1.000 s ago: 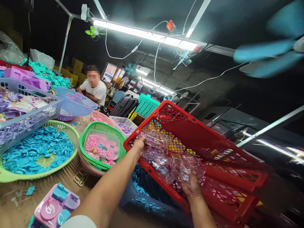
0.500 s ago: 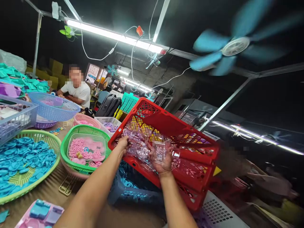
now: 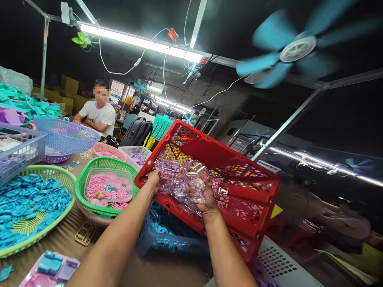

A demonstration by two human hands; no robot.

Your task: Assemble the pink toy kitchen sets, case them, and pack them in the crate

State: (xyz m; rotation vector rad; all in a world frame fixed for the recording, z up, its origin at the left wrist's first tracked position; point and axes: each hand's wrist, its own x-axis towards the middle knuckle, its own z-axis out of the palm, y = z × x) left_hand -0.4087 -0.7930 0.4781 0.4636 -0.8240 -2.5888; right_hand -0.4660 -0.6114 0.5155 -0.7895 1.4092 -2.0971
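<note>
Left hand (image 3: 154,181) and right hand (image 3: 206,197) both clamped on a stack of clear plastic trays (image 3: 182,179), held between them. Red crate (image 3: 239,175), tilted, just behind both hands. Green basket (image 3: 89,179) left of the left hand.

Red crate (image 3: 227,167) blocks ahead (tilted); green basket (image 3: 89,177) crowds left; gap between open.

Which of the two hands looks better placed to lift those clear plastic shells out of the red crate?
Probably the right hand: it already cups the clear shells from below. The left hand sits at the red crate rim, touching the shells' edge.
</note>
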